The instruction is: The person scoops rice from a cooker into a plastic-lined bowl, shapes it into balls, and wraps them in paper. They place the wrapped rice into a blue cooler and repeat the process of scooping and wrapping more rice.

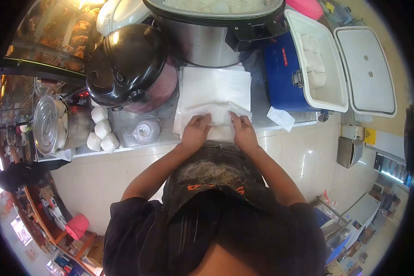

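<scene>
A stack of white paper sheets point(216, 87) lies on the metal counter, directly in front of my body. At its near edge, my left hand point(197, 130) and my right hand point(244, 131) pinch the two sides of a paper point(221, 116) that is raised and folded toward the middle. Whether anything is wrapped inside this paper cannot be made out. Fingers of both hands are bent and closed on it. Beyond the stack stands a large steel cooker point(211, 43) filled with white rice.
Left are a black-lidded rice cooker point(124, 64), several white wrapped bundles point(102, 129), a clear plastic cup point(147, 131) and a steel pot point(78, 124). Right, an open blue cooler point(283, 69) holds more white bundles. A person in dark clothing point(25, 175) is at far left.
</scene>
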Demonstrator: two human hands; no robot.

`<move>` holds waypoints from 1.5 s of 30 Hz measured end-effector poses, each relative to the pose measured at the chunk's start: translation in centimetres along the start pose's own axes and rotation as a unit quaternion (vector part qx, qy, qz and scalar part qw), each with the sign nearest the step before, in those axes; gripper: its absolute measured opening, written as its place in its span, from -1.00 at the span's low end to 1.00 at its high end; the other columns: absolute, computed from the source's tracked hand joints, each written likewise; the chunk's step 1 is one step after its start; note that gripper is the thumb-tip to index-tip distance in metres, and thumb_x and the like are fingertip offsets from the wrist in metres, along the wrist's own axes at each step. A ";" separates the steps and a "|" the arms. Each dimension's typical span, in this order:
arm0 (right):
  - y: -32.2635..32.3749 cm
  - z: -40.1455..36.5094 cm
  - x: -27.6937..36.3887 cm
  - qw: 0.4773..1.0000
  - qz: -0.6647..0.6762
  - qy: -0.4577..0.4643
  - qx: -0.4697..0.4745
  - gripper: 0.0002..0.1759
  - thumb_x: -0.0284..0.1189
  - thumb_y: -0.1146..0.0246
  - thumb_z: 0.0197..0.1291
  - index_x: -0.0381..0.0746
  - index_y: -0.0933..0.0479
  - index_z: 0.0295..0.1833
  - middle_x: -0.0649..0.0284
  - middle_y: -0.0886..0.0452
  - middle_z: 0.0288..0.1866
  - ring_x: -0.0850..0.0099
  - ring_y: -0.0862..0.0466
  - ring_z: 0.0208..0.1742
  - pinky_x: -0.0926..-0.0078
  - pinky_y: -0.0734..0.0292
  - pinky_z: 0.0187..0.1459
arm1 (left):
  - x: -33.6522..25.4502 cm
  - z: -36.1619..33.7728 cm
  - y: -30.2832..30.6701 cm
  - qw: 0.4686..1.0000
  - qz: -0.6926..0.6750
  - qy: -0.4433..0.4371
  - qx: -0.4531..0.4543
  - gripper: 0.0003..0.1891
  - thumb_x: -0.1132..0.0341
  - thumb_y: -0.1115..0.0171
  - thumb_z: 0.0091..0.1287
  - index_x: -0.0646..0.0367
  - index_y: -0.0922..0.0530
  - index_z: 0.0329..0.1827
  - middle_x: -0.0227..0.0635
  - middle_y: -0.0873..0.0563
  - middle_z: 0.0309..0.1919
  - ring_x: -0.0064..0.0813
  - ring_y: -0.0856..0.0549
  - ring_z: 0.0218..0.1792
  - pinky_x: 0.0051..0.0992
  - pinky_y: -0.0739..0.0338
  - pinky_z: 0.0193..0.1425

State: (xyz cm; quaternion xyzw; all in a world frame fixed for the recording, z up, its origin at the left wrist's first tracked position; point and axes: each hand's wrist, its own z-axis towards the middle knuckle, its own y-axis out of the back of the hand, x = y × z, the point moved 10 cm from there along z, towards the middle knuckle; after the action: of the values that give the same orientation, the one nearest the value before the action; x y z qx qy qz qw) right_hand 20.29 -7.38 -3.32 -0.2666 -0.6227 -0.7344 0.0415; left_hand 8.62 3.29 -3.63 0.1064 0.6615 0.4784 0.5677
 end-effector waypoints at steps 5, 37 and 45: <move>-0.6 1.4 -2.8 0.979 0.194 -0.054 -0.028 -0.56 -0.80 -0.11 0.03 -0.27 -0.43 0.06 -0.02 -0.63 -0.21 0.02 -0.67 -0.17 0.18 -0.59 -0.11 | 1.2 1.4 0.8 0.995 -0.099 0.012 -0.025 -0.72 0.56 -0.25 0.21 0.20 -0.44 -0.04 -0.11 -0.68 -0.21 -0.09 -0.70 -0.10 -0.19 -0.61 -0.05; 0.7 1.4 -0.1 0.996 -0.086 0.028 -0.014 -0.44 -0.35 -0.23 0.00 -0.40 -0.56 0.14 0.15 -0.47 -0.06 0.18 -0.40 0.08 0.06 -0.33 0.06 | 2.8 4.1 -3.5 0.968 0.024 -0.042 0.244 -0.62 0.37 -0.30 0.20 0.22 -0.58 0.11 -0.03 -0.57 -0.17 -0.04 -0.64 -0.12 -0.18 -0.58 0.00; 1.0 1.5 0.4 0.991 -0.117 0.020 0.060 -0.40 -0.35 -0.22 0.02 -0.38 -0.51 0.22 0.13 -0.44 0.01 0.20 -0.38 0.11 0.07 -0.28 0.03 | -1.5 10.1 -3.6 0.954 0.079 -0.166 0.235 -0.46 0.57 -0.51 -0.19 0.24 -0.52 -0.06 -0.12 -0.58 -0.02 -0.04 -0.64 0.00 -0.22 -0.59 0.07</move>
State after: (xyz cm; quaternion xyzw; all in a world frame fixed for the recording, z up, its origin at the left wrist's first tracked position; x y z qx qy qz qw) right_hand 20.90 -6.07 -2.16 -0.1740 -0.6913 -0.7011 -0.0162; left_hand 19.15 5.53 -4.35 0.3669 0.6409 0.3287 0.5888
